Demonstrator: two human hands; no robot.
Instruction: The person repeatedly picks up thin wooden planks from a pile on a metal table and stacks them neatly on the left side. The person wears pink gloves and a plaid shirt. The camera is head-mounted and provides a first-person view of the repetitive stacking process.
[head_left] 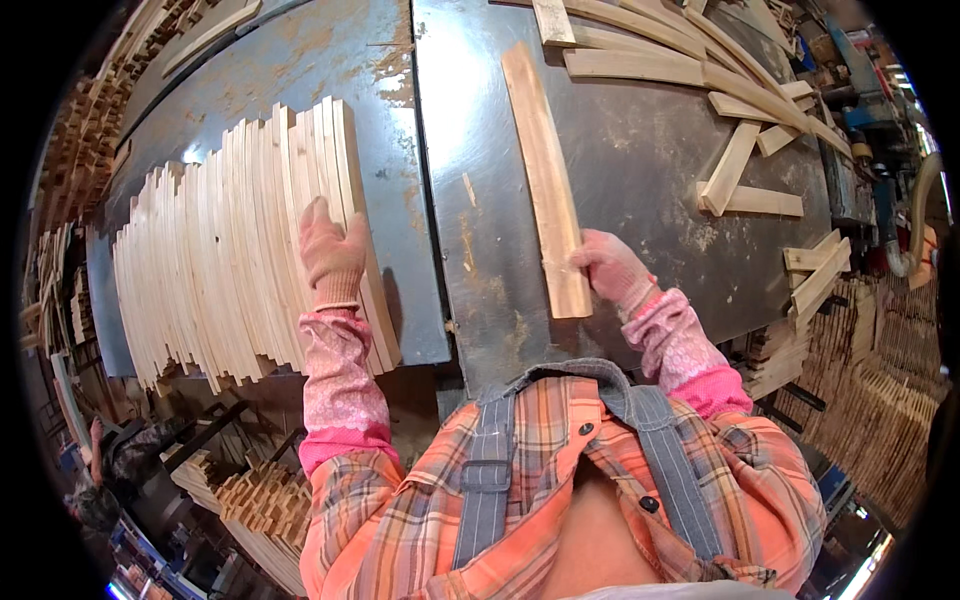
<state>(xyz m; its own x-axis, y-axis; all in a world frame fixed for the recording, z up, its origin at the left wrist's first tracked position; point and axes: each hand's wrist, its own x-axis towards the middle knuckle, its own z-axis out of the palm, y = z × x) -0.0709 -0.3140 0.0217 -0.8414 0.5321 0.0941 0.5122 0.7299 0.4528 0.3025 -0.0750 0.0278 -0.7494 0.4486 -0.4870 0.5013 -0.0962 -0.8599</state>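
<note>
A row of narrow pale wooden strips (215,250), packed side by side on edge, covers the left part of the metal table (470,340). My left hand (333,255), in a pinkish work glove, rests over the right side of this row with its fingers stretched out and the thumb apart. To the right of the table's seam is a single wooden board (543,180), slanting away from me. My right hand (612,268), gloved too, grips its right edge close to the near end, the thumb on top. The fingers beneath the board are hidden.
Loose boards (640,66) lie in a jumble at the far right, and short offcuts (750,200) lie nearer. Stacked wood (265,505) stands below the table at left, with more stacks (860,370) at right. Another person (100,490) is at the lower left.
</note>
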